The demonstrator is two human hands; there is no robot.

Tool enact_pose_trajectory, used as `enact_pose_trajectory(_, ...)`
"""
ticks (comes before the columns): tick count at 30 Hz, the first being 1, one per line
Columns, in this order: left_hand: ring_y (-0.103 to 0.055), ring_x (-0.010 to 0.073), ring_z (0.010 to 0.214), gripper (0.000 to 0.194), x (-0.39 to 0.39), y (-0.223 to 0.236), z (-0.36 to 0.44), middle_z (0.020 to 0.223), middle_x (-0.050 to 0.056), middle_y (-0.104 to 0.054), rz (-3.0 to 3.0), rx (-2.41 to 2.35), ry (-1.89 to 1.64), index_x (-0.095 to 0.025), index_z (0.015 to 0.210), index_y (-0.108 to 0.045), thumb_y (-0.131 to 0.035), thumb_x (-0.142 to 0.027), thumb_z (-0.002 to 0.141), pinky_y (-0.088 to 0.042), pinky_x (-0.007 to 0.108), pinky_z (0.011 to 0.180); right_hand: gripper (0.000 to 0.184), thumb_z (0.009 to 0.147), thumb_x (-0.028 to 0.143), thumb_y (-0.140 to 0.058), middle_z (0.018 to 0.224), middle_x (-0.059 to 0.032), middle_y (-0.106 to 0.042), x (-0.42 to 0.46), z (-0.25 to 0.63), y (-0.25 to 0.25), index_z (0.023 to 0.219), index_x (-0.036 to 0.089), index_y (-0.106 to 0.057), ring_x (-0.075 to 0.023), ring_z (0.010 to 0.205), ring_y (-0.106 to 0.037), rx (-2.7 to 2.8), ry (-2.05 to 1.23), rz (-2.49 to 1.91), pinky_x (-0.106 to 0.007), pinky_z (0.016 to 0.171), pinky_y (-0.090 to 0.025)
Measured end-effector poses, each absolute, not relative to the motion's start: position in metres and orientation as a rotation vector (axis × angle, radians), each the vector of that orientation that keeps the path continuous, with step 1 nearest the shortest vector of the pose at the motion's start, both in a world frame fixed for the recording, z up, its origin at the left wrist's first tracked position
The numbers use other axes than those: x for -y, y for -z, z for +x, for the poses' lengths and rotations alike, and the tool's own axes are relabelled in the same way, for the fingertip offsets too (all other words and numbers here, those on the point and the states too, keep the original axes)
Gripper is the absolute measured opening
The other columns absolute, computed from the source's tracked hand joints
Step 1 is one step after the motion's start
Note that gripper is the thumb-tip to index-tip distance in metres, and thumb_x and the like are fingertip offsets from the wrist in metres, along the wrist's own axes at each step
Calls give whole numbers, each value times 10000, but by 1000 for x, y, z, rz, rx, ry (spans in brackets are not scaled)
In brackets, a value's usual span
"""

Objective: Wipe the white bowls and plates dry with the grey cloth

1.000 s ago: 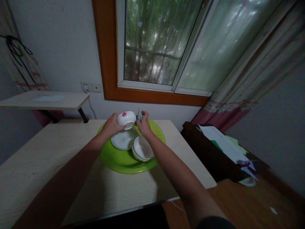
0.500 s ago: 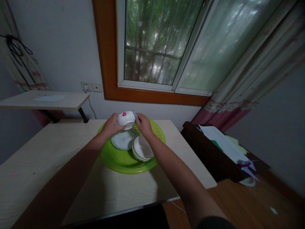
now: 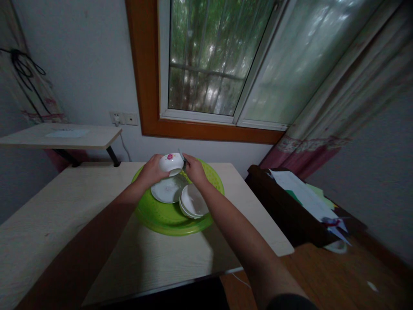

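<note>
Clasping bowl (image 3: 170, 163) above basin (image 3: 172, 229) in left hand (image 3: 152, 170), presumably to steady it against cloth (image 3: 181, 155) pinched between fingers of right hand (image 3: 195, 169), with plate (image 3: 166, 192) and stacked bowls (image 3: 195, 201) inside basin.

Two hands (image 3: 151, 171), one flowered bowl (image 3: 170, 164), at least two stacked bowls (image 3: 193, 201), one plate (image 3: 165, 192), one basin (image 3: 158, 220).

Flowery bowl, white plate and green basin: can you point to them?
Flowery bowl (image 3: 171, 164), head view: on its outer side.
White plate (image 3: 166, 190), head view: on its flat middle.
Green basin (image 3: 160, 218), head view: on its bare floor.
</note>
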State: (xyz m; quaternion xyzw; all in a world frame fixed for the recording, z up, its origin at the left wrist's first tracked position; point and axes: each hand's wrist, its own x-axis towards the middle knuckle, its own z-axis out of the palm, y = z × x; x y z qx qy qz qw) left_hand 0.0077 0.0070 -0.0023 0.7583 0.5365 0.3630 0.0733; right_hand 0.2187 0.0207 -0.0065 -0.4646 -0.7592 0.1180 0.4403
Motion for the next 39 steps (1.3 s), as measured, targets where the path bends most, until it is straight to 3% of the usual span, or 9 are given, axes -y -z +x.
enact_pose_trajectory(5, -610, 289, 1074, 560, -6, 3, 7, 1147, 111, -611, 2308, -1590, -1095, -211, 1115, -503, -752, -384, 644, -482, 387, 914, 497, 829, 31, -448, 1248, -78, -707, -24, 225, 11, 1240, 172, -688, -237, 1136, -668, 1876, -405, -1282, -393, 1041, -488)
enact_pose_trajectory(14, -669, 273, 903, 530, 1, 0, 9, 1019, 89, -667, 2308, -1633, -941, -236, 1086, -451, -729, -425, 676, -475, 337, 702, 577, 817, -1, -470, 1432, -71, -581, -12, 214, 2, 1328, 212, -633, -192, 1320, -545, 1988, -203, -1001, -384, 1165, -384)
enact_pose_trajectory(20, -675, 264, 897, 514, 1, -1, 9, 993, 62, -670, 2260, -1614, -986, -252, 1066, -450, -728, -431, 672, -482, 333, 712, 635, 784, -19, -477, 1470, -53, -544, -7, 208, -3, 1348, 238, -616, -186, 1385, -468, 2101, -140, -836, -397, 1196, -335)
enact_pose_trajectory(24, -669, 267, 899, 519, 3, -1, 10, 995, 72, -668, 2274, -1627, -986, -242, 1069, -455, -734, -399, 661, -481, 332, 712, 607, 799, -12, -436, 1425, -85, -584, -18, 216, 2, 1341, 189, -622, -179, 1314, -543, 1951, -192, -958, -362, 1167, -376)
enact_pose_trajectory(30, -657, 262, 920, 553, 2, 0, 10, 1044, 93, -660, 2273, -1595, -1005, -222, 1113, -465, -738, -368, 655, -498, 351, 753, 529, 783, 20, -438, 1220, -62, -718, -30, 228, 12, 1218, 175, -697, -219, 1132, -658, 1885, -382, -1175, -381, 1049, -482)
enact_pose_trajectory(34, -640, 264, 1004, 565, 1, -1, 10, 1106, 99, -652, 2268, -1555, -1050, -218, 1146, -485, -731, -304, 645, -507, 372, 843, 560, 789, 21, -448, 1305, -49, -676, -28, 226, 11, 1274, 198, -662, -216, 1215, -615, 1883, -356, -1137, -392, 1097, -445)
enact_pose_trajectory(39, -647, 274, 959, 527, -2, 0, 9, 1045, 89, -659, 2203, -1613, -1069, -214, 1077, -508, -751, -372, 637, -515, 375, 795, 674, 786, -27, -441, 1468, -58, -544, -19, 218, 6, 1401, 221, -562, -192, 1354, -502, 1953, -226, -1008, -400, 1186, -353)
